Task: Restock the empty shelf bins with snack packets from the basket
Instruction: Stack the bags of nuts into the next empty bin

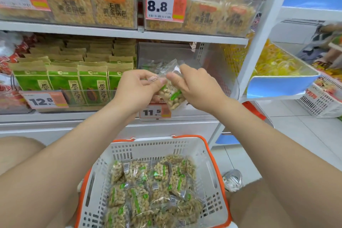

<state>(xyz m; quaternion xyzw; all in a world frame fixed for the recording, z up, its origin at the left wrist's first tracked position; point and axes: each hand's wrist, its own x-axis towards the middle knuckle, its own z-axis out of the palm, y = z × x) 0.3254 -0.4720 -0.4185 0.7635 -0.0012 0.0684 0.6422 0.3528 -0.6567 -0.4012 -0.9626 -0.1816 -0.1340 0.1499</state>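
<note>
A clear peanut packet [172,95] with green print hangs in front of the middle shelf. My left hand [137,87] pinches its top left edge and my right hand [194,84] grips its top right corner. Behind my hands stands a clear shelf bin [164,52] with a few similar packets [151,66] lying at its back. Below, between my knees, a white basket [148,149] with an orange rim holds several more peanut packets [153,187].
Green seed bags [63,83] fill the bin to the left. Price tags reading 12.8 [43,100] and 11.5 [155,112] hang on the shelf front. Rice-cracker packs [114,7] sit on the upper shelf. A white upright [259,42] and a tilted blue-edged bin [283,83] stand right.
</note>
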